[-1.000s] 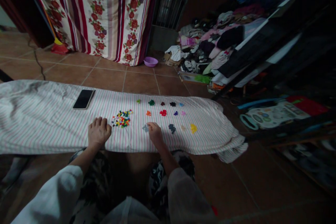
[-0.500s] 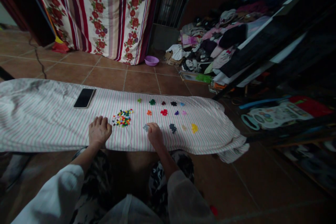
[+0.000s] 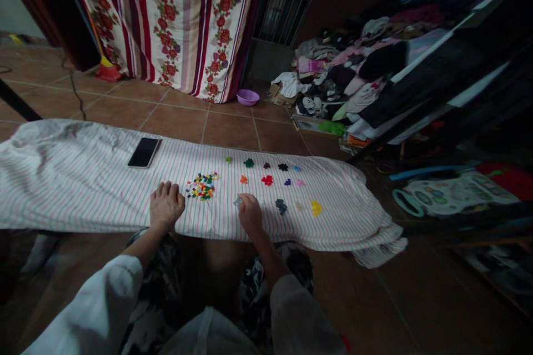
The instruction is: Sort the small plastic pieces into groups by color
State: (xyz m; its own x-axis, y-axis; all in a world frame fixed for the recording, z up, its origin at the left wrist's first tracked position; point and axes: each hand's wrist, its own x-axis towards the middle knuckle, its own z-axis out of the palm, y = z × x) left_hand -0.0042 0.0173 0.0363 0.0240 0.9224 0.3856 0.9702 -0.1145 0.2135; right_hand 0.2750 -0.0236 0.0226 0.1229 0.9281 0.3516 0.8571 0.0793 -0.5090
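Note:
My left hand (image 3: 167,203) rests palm down on the striped cloth, its fingers slightly bent and a little apart, holding nothing that I can see. Just right of it lies a mixed pile of tiny coloured pieces (image 3: 202,186). My right hand (image 3: 250,215) is closed in a pinch beside a small light grey group (image 3: 237,202), partly covering it; whatever is between the fingertips is too small to make out. Further right sit dark grey pieces (image 3: 281,207), beige pieces (image 3: 298,207) and yellow pieces (image 3: 316,208). Behind them are red pieces (image 3: 267,180), orange pieces (image 3: 244,179) and dark green pieces (image 3: 249,163).
A smartphone (image 3: 145,152) lies on the striped cloth (image 3: 95,177) at the left. Beyond the covered table are a floral curtain (image 3: 166,22), a purple basin (image 3: 248,97) and a heap of clothes (image 3: 341,72). A dark metal bar (image 3: 19,101) stands at the left.
The whole view has shifted, so everything appears somewhat further right. Both hands stay in nearly the same places on the cloth, the right one still at the light grey group.

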